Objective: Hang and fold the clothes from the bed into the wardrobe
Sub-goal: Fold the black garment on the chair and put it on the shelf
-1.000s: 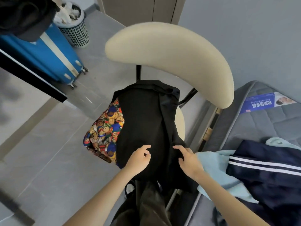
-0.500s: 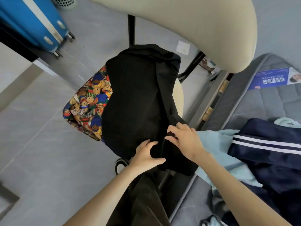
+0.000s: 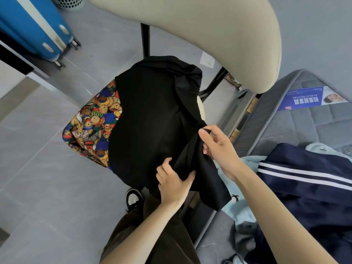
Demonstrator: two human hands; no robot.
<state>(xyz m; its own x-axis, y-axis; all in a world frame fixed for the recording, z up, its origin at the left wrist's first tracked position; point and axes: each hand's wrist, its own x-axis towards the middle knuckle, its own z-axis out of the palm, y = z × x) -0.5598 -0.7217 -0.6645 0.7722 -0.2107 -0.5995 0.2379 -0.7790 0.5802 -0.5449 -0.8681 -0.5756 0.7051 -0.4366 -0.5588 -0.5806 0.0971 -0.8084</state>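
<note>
Far up and to the left of the grip I saw a blue suitcase (image 3: 32, 25) standing on the grey floor (image 3: 38, 187). Nearer, just left of where the hands worked, a bear-print cloth (image 3: 91, 122) lay on the chair seat (image 3: 201, 111). Its edge showed from under the black garment (image 3: 152, 115), which was spread over it and hung off the seat's near side. The left forearm ran up bare from the bottom edge. The left hand (image 3: 173, 183) had its thumb laid across the top of a fold and its fingers curled in behind, so it clasped a bunch of the black garment low on its right part. Just above and to the right of that hold was the right hand (image 3: 219, 147), its forearm slanting in from the lower right. Its thumb and forefinger pinched the garment's right edge and held it up a little, the other fingers curled against the cloth below. A loose flap of black fabric hung down between the two forearms. Above both hands curved the chair's cream backrest (image 3: 209, 31). To the right of the grip, partly under the right forearm, a light blue garment (image 3: 240, 212) lay on the grey mattress (image 3: 304, 126). A navy garment (image 3: 314, 197) with white stripes lay further right again.
</note>
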